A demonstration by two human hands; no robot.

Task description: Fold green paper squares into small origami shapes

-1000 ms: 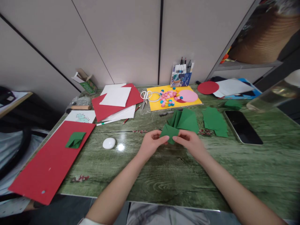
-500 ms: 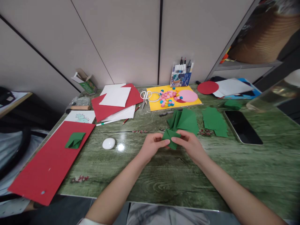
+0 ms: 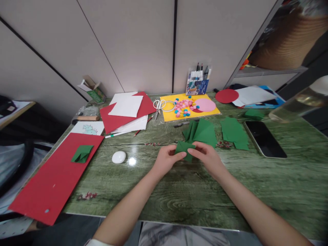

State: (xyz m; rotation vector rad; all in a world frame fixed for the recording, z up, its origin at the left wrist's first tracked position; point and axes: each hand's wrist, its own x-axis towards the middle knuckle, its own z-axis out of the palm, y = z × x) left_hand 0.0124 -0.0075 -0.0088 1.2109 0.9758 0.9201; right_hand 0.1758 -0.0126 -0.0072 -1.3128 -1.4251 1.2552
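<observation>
Between my two hands is a small folded green paper (image 3: 185, 147), held above the table. My left hand (image 3: 167, 159) pinches its left side, thumb in front. My right hand (image 3: 207, 156) pinches the right side, its thumb close to the left thumb. Just behind the held piece lies a fan of folded green papers (image 3: 203, 131). A stack of flat green sheets (image 3: 234, 133) is to the right of the fan. Another folded green piece (image 3: 82, 153) rests on the long red card (image 3: 57, 174) at the left. My fingers partly hide the held paper.
A white oval object (image 3: 119, 157) sits left of my hands. Scissors (image 3: 158, 108) and a yellow sheet (image 3: 166, 116) with pink and blue bits lie at the back. A phone (image 3: 265, 139) and a transparent container (image 3: 294, 106) are at the right.
The green paper between my hands has changed shape: its lower point looks shorter and its top edge flatter. Both hands stay nearly in place, still holding it.
</observation>
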